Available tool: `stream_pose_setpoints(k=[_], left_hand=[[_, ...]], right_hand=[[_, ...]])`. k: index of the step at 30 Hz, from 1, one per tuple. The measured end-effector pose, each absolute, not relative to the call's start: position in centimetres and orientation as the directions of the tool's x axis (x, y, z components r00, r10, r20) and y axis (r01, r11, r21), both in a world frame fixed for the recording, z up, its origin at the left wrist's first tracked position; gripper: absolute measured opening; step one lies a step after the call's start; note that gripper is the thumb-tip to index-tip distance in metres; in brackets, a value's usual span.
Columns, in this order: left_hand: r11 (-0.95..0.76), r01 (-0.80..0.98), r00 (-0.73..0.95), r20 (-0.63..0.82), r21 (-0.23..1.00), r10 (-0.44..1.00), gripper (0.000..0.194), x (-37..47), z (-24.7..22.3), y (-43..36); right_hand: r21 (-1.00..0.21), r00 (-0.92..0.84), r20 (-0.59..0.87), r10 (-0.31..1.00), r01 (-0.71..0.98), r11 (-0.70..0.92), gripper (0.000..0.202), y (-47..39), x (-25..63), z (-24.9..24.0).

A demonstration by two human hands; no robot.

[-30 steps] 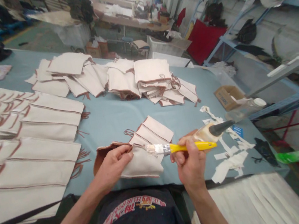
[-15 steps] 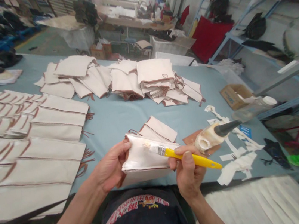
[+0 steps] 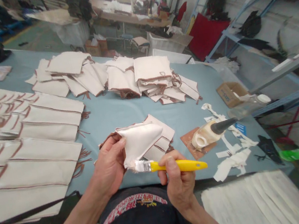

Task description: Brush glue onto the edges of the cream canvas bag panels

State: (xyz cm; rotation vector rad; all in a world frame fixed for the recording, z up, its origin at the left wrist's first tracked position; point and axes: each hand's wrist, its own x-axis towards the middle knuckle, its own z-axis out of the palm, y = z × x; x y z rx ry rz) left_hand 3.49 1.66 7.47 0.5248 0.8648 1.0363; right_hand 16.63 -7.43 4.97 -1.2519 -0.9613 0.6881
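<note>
Left hand [image 3: 111, 164] grips the 9 o'clock side of the pouch [image 3: 139, 140], thumb on the pale face; right hand [image 3: 178, 177] is closed around the yellow handle of the brush [image 3: 175, 165]. Clock centred on the pouch, 12 pointing away from the wearer. The pouch, cream with brown edging, is held tilted over the near part of the blue-grey table [image 3: 115, 110]; gap to the surface cannot be judged. Brush lies nearly level across the view, handle end to 3 o'clock, whitish bristles to 9, set against the pouch's near corner at about 7 o'clock. Partly covered by the pouch, at 2 o'clock: flat pieces [image 3: 163, 126], also cream with brown lines. At 3 o'clock, a cream pot [image 3: 205, 136] with a round opening and a dark cone [image 3: 224, 125] sits on a brown card [image 3: 188, 146]. Just beyond it, 3 to 4 o'clock: white scraps [image 3: 233, 163], loosely scattered. Carton [image 3: 230, 94] and clear jar [image 3: 252, 105] at 2 o'clock, close together. Overlapping rows [image 3: 47, 166] of similar cream pieces run from 8 to 10 o'clock. Two piles: one [image 3: 68, 64] at 11, the other [image 3: 151, 67] between 12 and 1.
</note>
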Motion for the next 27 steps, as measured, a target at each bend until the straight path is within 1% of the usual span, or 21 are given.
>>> stream_pose_setpoints(k=[2,6,8,11,13,14,15,17,19,20,22,24,25,27], left_hand=[[0.423,-0.515,0.233,-0.352,0.746,0.906,0.039,3.6,7.6,1.6],[0.428,-0.538,0.217,-0.371,0.726,0.903,0.034,3.6,7.5,1.6],[0.431,-0.547,0.198,-0.389,0.718,0.899,0.033,3.4,7.1,1.6],[0.446,-0.568,0.199,-0.411,0.692,0.890,0.035,3.2,6.6,1.7],[0.482,-0.579,0.239,-0.428,0.658,0.872,0.035,3.0,6.5,1.8],[0.504,-0.580,0.258,-0.442,0.640,0.859,0.034,3.0,6.5,1.9],[0.525,-0.580,0.272,-0.460,0.622,0.845,0.031,2.9,6.6,2.0],[0.567,-0.583,0.276,-0.514,0.582,0.812,0.022,2.8,7.0,2.1],[0.608,-0.593,0.268,-0.583,0.528,0.767,0.015,2.9,7.6,2.2],[0.628,-0.598,0.268,-0.614,0.498,0.743,0.015,2.9,7.9,2.2],[0.662,-0.607,0.282,-0.661,0.438,0.696,0.019,3.2,8.5,2.3],[0.696,-0.609,0.308,-0.695,0.380,0.650,0.023,3.6,9.1,2.3],[0.713,-0.608,0.328,-0.707,0.350,0.626,0.025,3.8,9.4,2.3],[0.735,-0.607,0.365,-0.715,0.303,0.596,0.029,4.4,9.9,2.2]], right_hand=[[-0.977,0.449,0.205,0.870,0.047,0.206,0.036,-7.4,16.5,5.0],[-0.964,0.556,0.251,0.792,0.069,0.257,0.035,-6.9,16.9,4.7],[-0.966,0.532,0.249,0.809,0.074,0.249,0.034,-6.8,16.9,4.4],[-0.976,0.431,0.191,0.882,-0.011,0.217,0.033,-7.3,16.5,4.2],[-0.967,0.438,0.200,0.876,-0.056,0.249,0.030,-7.5,16.6,4.2],[-0.957,0.468,0.240,0.850,-0.034,0.289,0.027,-7.4,16.8,4.2],[-0.942,0.500,0.305,0.811,0.034,0.334,0.024,-7.2,17.3,4.1],[-0.874,0.492,0.485,0.723,0.277,0.399,0.017,-6.5,18.5,3.5],[-0.725,0.356,0.657,0.665,0.540,0.427,0.018,-5.5,19.7,2.5],[-0.636,0.267,0.717,0.644,0.630,0.446,0.020,-5.0,20.3,1.9],[-0.487,0.106,0.781,0.616,0.721,0.494,0.025,-4.0,20.9,0.6],[-0.394,0.009,0.809,0.588,0.750,0.531,0.026,-3.3,21.1,-0.5],[-0.375,-0.008,0.815,0.580,0.756,0.537,0.024,-2.9,21.1,-1.0],[-0.377,0.002,0.815,0.580,0.760,0.529,0.023,-2.3,21.0,-1.5]])
